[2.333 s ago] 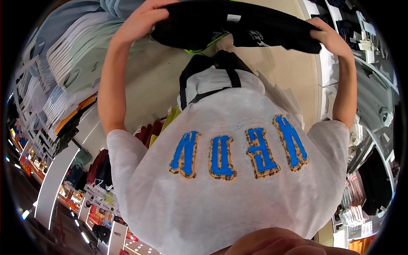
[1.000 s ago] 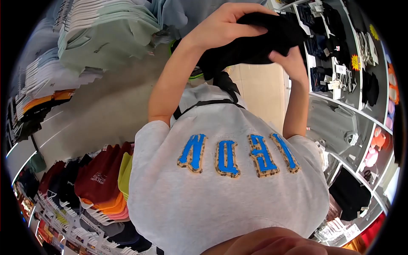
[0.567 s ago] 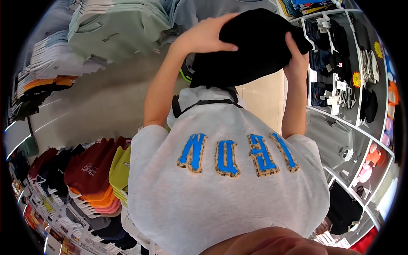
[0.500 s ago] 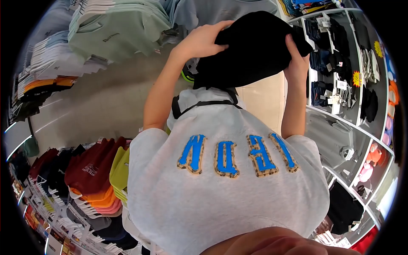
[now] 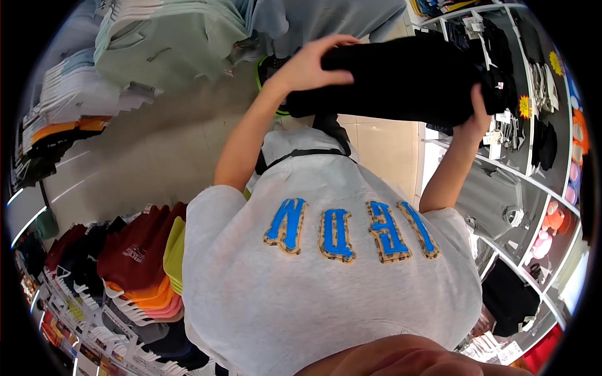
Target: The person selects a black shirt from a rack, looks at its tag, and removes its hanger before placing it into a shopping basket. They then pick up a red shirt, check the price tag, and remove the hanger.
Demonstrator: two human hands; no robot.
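Note:
A black garment (image 5: 401, 78) is stretched sideways between my two hands at the top centre. My left hand (image 5: 318, 64) grips its left end, thumb across the front and fingers partly behind the cloth. At the other end, my right hand (image 5: 476, 118) holds the lower right corner, thumb up on the front and its other fingers mostly hidden. The cloth looks folded into a long, wide band. Below it is the grey shirt (image 5: 351, 294) that I wear, with blue letters on the chest.
Pale green shirts (image 5: 169, 50) hang at the upper left. Dark red shirts (image 5: 138, 250) and other coloured ones hang at the lower left. White shelving (image 5: 501, 166) with folded dark clothes lines the right side. Tiled floor (image 5: 169, 144) shows between the racks.
My right hand has moved right and down, and the black garment has gone from a bunched, taller shape to a longer, flatter one. My left hand has shifted slightly right.

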